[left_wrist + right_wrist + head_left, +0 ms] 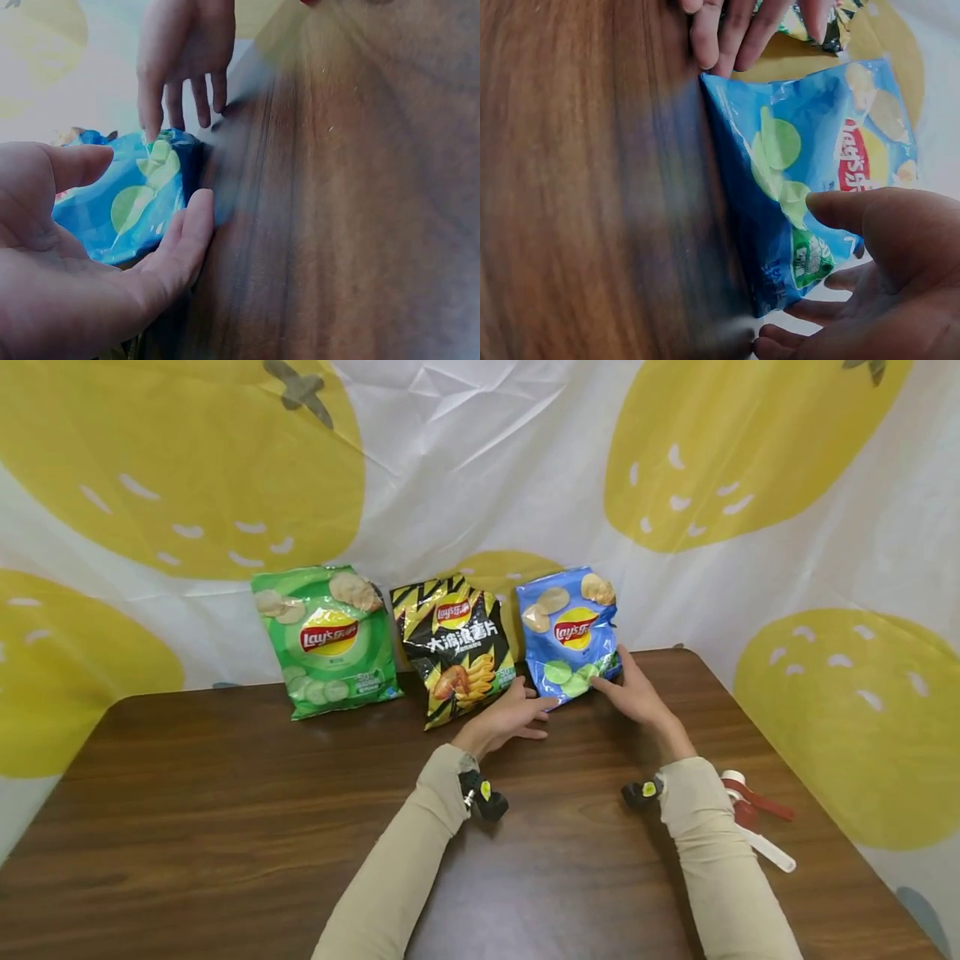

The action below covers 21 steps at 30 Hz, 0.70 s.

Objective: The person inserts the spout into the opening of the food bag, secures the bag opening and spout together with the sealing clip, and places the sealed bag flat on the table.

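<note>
A blue Lay's chip bag leans upright against the patterned cloth at the table's back edge. My left hand is at its lower left corner, thumb and fingers spread apart. In the left wrist view, the left fingers lie along the bag's bottom edge. On the opposite side, my right hand has its thumb over the bag's front. The other right fingers extend loosely beside and partly behind its edge. A black and yellow chip bag stands just left of the blue one.
Farther left, a green Lay's bag leans on the cloth too. By the right forearm on the brown table lie red and white handled items, partly covered by the sleeve.
</note>
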Motion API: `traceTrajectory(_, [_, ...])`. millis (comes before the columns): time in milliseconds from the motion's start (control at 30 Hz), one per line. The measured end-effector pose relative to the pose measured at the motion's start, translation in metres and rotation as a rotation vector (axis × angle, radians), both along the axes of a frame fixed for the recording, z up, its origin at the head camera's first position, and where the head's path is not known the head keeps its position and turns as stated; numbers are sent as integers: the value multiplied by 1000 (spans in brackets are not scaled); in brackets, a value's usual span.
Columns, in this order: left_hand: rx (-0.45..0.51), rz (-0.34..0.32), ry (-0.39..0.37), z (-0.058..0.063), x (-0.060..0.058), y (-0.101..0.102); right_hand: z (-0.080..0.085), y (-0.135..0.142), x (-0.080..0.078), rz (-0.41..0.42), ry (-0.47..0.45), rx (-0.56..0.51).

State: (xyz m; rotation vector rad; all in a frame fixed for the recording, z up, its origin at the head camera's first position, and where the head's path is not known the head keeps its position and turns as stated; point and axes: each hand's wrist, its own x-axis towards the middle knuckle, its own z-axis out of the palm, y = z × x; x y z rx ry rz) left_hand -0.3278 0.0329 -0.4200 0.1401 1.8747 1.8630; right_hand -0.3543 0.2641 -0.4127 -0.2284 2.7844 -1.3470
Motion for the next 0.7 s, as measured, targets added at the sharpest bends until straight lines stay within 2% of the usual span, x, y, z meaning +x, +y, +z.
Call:
traceTrajectory(67, [-8,0,11,1,0,2,-2,1,2,-27,-5,-21])
traceTrajectory(167, [-15,6,42,0,-1,3,-2,2,5,-83,19,6])
traceTrajectory(400, [24,59,98,-13,-8,0,4,9,12,-186,31,65])
traceTrajectory(567, [21,126,160,-18,-10,1,12,18,15,-155,-12,101])
traceTrajectory(700, [41,152,181,-22,-10,2,13,24,17,-120,-27,124])
